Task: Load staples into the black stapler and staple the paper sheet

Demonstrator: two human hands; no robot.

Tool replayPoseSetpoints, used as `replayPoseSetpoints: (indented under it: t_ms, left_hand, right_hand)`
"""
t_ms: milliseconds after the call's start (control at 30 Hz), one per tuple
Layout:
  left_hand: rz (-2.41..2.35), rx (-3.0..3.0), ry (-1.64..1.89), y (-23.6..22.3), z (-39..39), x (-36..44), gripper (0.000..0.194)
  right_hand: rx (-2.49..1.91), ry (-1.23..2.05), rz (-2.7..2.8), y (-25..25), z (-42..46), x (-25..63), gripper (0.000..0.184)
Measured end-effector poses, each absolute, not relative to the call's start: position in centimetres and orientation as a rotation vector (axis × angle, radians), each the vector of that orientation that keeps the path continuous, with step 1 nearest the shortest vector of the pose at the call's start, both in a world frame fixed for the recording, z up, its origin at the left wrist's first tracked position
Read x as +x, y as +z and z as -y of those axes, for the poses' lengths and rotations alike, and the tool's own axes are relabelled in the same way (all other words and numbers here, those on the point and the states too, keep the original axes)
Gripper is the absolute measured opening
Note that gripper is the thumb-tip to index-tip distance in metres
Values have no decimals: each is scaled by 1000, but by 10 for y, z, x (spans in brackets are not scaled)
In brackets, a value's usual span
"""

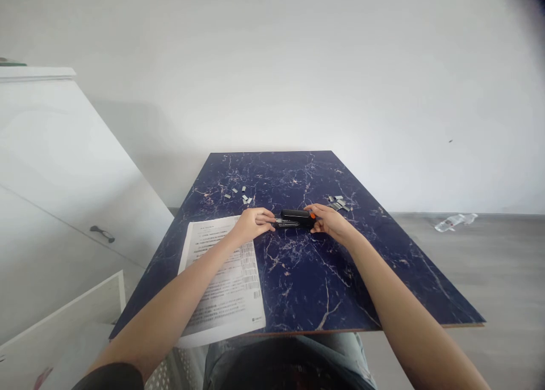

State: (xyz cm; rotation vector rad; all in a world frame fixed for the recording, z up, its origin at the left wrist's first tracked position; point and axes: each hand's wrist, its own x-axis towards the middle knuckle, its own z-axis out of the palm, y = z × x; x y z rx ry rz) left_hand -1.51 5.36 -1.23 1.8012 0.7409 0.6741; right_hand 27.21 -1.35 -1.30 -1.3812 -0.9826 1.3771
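Note:
A black stapler point(296, 214) with an orange part at its right end lies across the middle of the dark blue table point(293, 288). Its upper arm looks lifted from the base, and metal shows between them. My left hand point(251, 225) pinches the stapler's left end, fingertips closed around it. At the other end, the thumb and fingers of my right hand point(334, 223) grip the body by the orange part. Printed sheets of paper point(221, 288) lie under my left forearm. Small strips of staples point(338, 203) rest beyond my right hand, and more staple strips point(247, 200) lie scattered behind my left hand.
The table's far edge is by a white wall point(289, 66). A white cabinet point(55, 151) with a dark handle point(102, 234) stands at the left. On the floor at the right lies a clear plastic item point(455, 222). The paper overhangs the table's near edge.

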Motion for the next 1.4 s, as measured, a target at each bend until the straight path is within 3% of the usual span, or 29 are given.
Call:
replayPoseSetpoints:
  t_ms: [233,600,833,1133,1267,1400]
  left_hand:
    - [-644,1744,627,-12,-49,-10,33]
    - [-628,1732,589,-9,-45,-9,33]
    - [-703,1730,690,-15,-48,-4,21]
    - [-824,1861,865,-20,-55,-11,9]
    - [-925,2031,869,-21,-58,-12,10]
    - [-677,2428,618,-13,-51,-16,16]
  right_hand:
    - [-1399,1369,994,-9,15,271,31]
    - [-1391,1339,1069,-11,14,270,35]
    - [-1375,1339,1068,-13,12,269,34]
    - [-1551,611,1387,-13,7,275,40]
    - [-1454,469,1630,-8,10,269,34]
    - [-1430,439,1848,-12,12,257,50]
